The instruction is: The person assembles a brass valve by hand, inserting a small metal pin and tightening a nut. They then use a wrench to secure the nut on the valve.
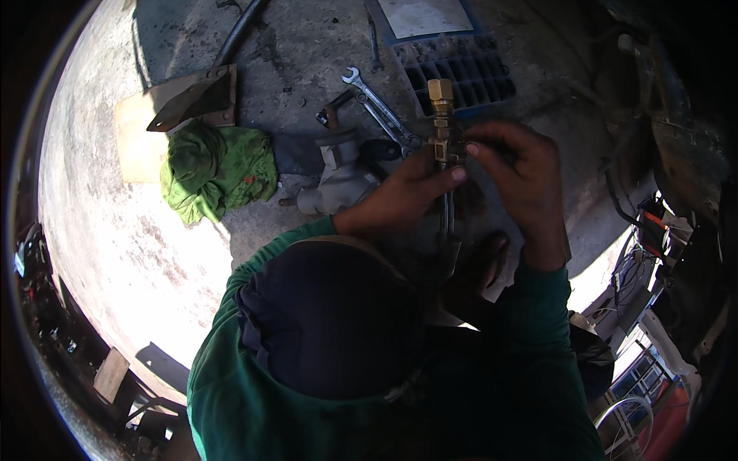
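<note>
Holding the brass fitting [441,121] upright in the view, with its large hex end pointing away from the body, the left hand [407,188] had its thumb laid along the lower part and its fingers closed from the side. The right hand [530,165] was bent over from the other side; its thumb and forefinger stood close together at the flank of the fitting, but I cannot tell whether they pinched a small piece there, because it was too dark and too little.

To do this well, in my judgement, the left hand needed a firm and quiet grip, so that the brass did not roll while the right fingertips made their fine work. A light touch was better than force, and a turn by fingers seemed safer before any tool, since soft brass can suffer at its thread.

Below the fitting, a shiny metal stem [447,211] ran toward the body; whether it was joined to the brass was not clear. Just beyond the left hand lay a grey cast housing [338,184] and silver wrenches [377,101], near enough for reaching. Farther ahead was a blue sorting tray [441,38], and at left a green cloth [231,165] on the concrete floor [154,246].
</note>
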{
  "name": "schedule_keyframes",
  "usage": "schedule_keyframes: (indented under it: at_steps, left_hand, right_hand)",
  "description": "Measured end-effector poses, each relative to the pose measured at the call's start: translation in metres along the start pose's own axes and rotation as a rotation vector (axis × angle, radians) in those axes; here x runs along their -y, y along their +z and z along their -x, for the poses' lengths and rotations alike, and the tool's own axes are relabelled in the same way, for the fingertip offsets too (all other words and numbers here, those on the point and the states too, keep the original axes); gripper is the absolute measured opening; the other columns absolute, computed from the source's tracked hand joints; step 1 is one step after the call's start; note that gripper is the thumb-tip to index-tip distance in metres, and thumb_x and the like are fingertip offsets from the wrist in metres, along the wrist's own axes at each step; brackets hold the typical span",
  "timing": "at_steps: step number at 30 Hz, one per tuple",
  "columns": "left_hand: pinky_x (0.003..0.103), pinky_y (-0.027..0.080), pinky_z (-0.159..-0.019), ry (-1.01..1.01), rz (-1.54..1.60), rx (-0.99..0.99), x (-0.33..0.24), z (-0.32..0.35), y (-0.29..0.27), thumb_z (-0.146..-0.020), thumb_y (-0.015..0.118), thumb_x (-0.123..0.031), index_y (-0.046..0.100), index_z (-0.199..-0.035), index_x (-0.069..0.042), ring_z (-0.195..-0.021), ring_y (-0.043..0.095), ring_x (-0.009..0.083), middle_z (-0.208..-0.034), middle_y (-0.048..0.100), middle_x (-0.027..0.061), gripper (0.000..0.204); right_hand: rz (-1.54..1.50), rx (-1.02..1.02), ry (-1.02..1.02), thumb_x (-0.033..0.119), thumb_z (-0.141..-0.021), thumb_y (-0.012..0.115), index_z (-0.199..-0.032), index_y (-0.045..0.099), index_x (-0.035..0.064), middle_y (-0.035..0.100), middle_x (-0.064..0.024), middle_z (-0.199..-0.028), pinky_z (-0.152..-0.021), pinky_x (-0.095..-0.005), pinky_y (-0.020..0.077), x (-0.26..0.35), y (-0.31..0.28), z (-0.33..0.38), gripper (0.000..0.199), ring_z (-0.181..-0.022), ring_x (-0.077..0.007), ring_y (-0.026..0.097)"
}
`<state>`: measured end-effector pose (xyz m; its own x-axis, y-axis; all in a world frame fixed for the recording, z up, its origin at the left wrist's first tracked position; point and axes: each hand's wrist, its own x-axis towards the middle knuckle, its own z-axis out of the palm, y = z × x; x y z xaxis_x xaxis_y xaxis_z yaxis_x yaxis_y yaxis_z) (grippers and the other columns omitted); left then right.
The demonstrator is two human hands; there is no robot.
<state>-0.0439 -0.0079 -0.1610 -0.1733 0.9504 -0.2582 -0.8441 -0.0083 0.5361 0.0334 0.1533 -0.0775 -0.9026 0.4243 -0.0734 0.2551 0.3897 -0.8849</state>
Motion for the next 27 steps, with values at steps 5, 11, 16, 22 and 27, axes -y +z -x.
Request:
schedule_keyframes:
  at_steps: [5, 11, 16, 22, 27]
  left_hand:
    - [0.040, 0.058, -0.089, 0.080, -0.031, -0.022, -0.002, -0.001, 0.001, -0.108, 0.053, -0.017, 0.041, -0.137, 0.001, -0.099, 0.071, 0.0244, -0.105, 0.068, 0.0136, 0.037]
    - [0.039, 0.057, -0.091, 0.135, -0.051, -0.017, -0.004, -0.004, 0.000, -0.108, 0.052, -0.017, 0.041, -0.138, 0.002, -0.101, 0.071, 0.0242, -0.107, 0.068, 0.0143, 0.037]
    - [0.039, 0.057, -0.091, 0.110, -0.130, 0.010, -0.010, -0.001, 0.004, -0.108, 0.052, -0.017, 0.042, -0.137, 0.001, -0.101, 0.071, 0.0249, -0.109, 0.067, 0.0139, 0.036]
    - [0.039, 0.058, -0.090, 0.053, -0.011, 0.012, -0.010, 0.001, 0.003, -0.108, 0.053, -0.017, 0.042, -0.138, -0.001, -0.101, 0.071, 0.0255, -0.111, 0.066, 0.0133, 0.036]
    - [0.040, 0.053, -0.097, -0.026, 0.133, 0.048, -0.004, 0.002, -0.007, -0.106, 0.057, -0.021, 0.038, -0.144, -0.002, -0.116, 0.063, 0.0227, -0.124, 0.059, 0.0124, 0.047]
  right_hand:
    - [-0.044, 0.020, -0.018, 0.003, -0.089, 0.072, -0.104, 0.074, -0.0030, 0.075, -0.0124, -0.094, -0.076, -0.0297, 0.0542, -0.011, 0.005, 0.001, 0.016, -0.086, -0.0179, 0.072]
    - [-0.066, 0.023, 0.035, 0.003, -0.091, 0.070, -0.106, 0.074, -0.0028, 0.074, -0.0121, -0.094, -0.078, -0.0293, 0.0539, -0.003, 0.004, 0.000, 0.017, -0.088, -0.0178, 0.071]
    - [-0.137, 0.058, 0.090, 0.004, -0.091, 0.072, -0.103, 0.074, -0.0009, 0.075, -0.0088, -0.093, -0.079, -0.0285, 0.0532, -0.004, 0.000, 0.000, 0.013, -0.088, -0.0150, 0.070]
    - [-0.192, 0.074, 0.135, 0.004, -0.090, 0.073, -0.100, 0.072, -0.0001, 0.074, -0.0060, -0.091, -0.079, -0.0283, 0.0532, -0.001, 0.001, -0.001, 0.011, -0.087, -0.0124, 0.068]
    - [-0.215, 0.104, 0.142, 0.004, -0.089, 0.074, -0.099, 0.072, 0.0000, 0.073, -0.0056, -0.090, -0.079, -0.0279, 0.0534, -0.002, 0.002, 0.000, 0.011, -0.087, -0.0120, 0.068]
